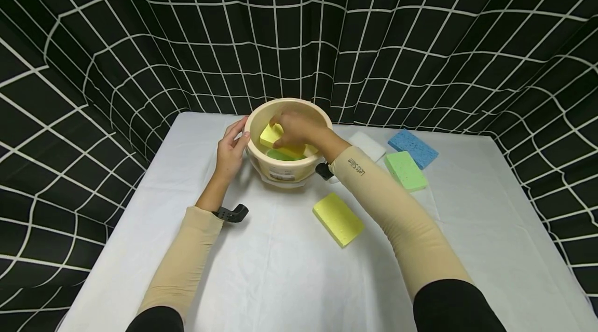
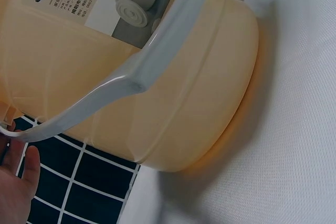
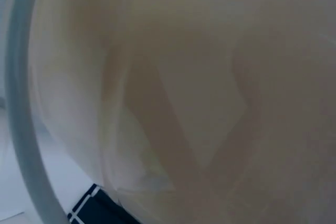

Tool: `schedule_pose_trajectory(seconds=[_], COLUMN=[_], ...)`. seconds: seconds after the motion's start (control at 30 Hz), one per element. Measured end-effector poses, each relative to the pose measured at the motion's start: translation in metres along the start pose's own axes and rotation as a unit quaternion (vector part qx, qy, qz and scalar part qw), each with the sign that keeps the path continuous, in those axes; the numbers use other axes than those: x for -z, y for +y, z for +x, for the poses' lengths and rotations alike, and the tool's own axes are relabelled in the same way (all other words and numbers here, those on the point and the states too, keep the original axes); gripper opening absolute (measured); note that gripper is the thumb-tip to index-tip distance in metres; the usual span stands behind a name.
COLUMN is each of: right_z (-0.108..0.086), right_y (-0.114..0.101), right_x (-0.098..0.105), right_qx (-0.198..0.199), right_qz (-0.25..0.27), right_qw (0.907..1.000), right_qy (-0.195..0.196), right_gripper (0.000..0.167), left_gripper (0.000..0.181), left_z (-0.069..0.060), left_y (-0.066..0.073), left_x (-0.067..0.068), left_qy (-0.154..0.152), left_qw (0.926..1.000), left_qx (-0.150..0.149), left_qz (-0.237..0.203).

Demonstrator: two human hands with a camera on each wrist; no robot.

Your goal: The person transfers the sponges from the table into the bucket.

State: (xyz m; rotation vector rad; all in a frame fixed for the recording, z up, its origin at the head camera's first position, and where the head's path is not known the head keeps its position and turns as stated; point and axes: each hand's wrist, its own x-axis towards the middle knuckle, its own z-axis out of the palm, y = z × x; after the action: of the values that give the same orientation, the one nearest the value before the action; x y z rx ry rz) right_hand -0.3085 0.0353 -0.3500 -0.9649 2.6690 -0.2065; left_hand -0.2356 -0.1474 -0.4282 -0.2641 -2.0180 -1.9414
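Black sleeves [image 1: 453,307]; right grip [image 1: 296,128] around yellow sponge [image 1: 268,137] inside bucket [image 1: 264,166], left grip [image 1: 231,151] loose against rim [image 1: 286,164]

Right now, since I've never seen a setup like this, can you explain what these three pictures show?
There's no robot here, just a person's two bare hands. The widest picture comes from a camera worn on the head, looking down; the other two come from wrist cameras. The left wrist one shows the cream bucket from outside, with its pale grey handle; the right wrist one shows a dim close-up of the bucket's wall.

The left hand touches the bucket's rim. The right hand reaches inside, gripping a yellow sponge above something green.

On the white tablecloth lie another yellow sponge, a green sponge, a blue sponge and a white pad partly hidden by the right arm.
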Motion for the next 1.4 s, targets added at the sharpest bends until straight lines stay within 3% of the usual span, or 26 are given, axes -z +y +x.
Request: schedule_pose_trajectory(seconds=[0.03, 0.4, 0.93, 1.13, 1.3, 1.4], right_z=[0.001, 0.006, 0.007, 0.008, 0.009, 0.009], right_y=[0.0, -0.003, -0.003, -0.005, -0.005, -0.004], right_x=[-0.001, -0.008, -0.018, -0.019, -0.021, -0.021], right_qx=[-0.001, -0.019, -0.014, -0.011, -0.011, -0.01], right_qz=[0.001, 0.008, -0.037, -0.046, -0.054, -0.048], right_qw=[1.0, 0.9994, 0.998, 0.9971, 0.9962, 0.9964], right_qy=[-0.002, -0.026, -0.05, -0.06, -0.068, -0.07], right_gripper=[0.064, 0.065, 0.049, 0.05, 0.05, 0.048], left_gripper=[0.043, 0.042, 0.043, 0.043, 0.043, 0.043], left_z=[-0.001, 0.001, 0.001, 0.001, -0.001, -0.003], left_y=[0.004, -0.002, -0.004, -0.004, 0.002, 0.013], left_x=[0.0, 0.0, 0.002, 0.002, 0.001, -0.001], left_qy=[-0.002, 0.003, -0.004, -0.001, -0.002, -0.005], left_qw=[1.0, 1.0, 0.9999, 1.0, 0.9998, 0.9998], left_qx=[0.005, 0.003, -0.006, 0.004, 0.015, 0.018], left_qz=[0.001, -0.006, -0.007, -0.008, -0.009, -0.007])
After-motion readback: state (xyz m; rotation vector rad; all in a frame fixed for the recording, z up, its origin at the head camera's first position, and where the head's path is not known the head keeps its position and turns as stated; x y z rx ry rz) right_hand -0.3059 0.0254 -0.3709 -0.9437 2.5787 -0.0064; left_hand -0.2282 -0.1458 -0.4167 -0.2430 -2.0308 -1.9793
